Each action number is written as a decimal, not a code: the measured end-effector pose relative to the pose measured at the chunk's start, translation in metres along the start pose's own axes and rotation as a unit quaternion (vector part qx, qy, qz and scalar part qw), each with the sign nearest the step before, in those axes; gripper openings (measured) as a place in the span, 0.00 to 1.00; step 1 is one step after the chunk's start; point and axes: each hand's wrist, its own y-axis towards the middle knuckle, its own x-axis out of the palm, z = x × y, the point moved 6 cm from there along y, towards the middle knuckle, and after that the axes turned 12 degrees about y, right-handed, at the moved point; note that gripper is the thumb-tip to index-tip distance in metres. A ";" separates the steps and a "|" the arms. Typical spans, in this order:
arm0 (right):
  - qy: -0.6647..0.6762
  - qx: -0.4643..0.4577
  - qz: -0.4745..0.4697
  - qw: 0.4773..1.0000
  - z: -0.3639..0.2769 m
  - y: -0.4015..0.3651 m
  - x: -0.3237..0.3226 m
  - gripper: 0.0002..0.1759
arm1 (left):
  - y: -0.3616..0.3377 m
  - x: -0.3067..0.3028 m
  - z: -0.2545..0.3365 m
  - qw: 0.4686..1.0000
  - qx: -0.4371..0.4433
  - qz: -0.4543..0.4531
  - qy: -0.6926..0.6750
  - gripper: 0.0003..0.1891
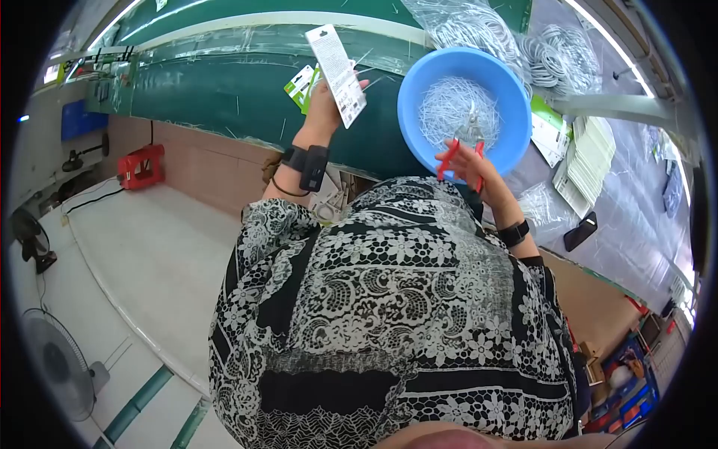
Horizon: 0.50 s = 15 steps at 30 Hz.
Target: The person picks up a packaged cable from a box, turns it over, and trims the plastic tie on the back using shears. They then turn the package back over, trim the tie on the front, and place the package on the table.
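Observation:
My left hand holds up a white packaging card with a green-edged card behind it, over the green table. My right hand grips red-handled scissors at the near rim of a blue basin. The scissor blades point into the basin, which holds a heap of white cut ties. Both wrists wear black bands.
Bags of coiled white cables lie beyond the basin. A stack of white cards and a black phone sit to the right. A red box and two fans stand on the floor at left.

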 end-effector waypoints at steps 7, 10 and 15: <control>-0.345 -0.133 0.068 0.927 -0.041 -0.017 0.043 0.31 | -0.060 0.097 0.031 0.903 -0.034 -0.193 -0.381 0.19; -0.512 -0.163 0.117 0.835 -0.047 -0.030 0.058 0.31 | -0.078 0.116 0.036 0.899 -0.041 -0.186 -0.395 0.20; -0.591 -0.238 0.094 0.765 -0.040 -0.042 0.063 0.34 | -0.089 0.134 0.034 0.893 -0.012 -0.157 -0.421 0.21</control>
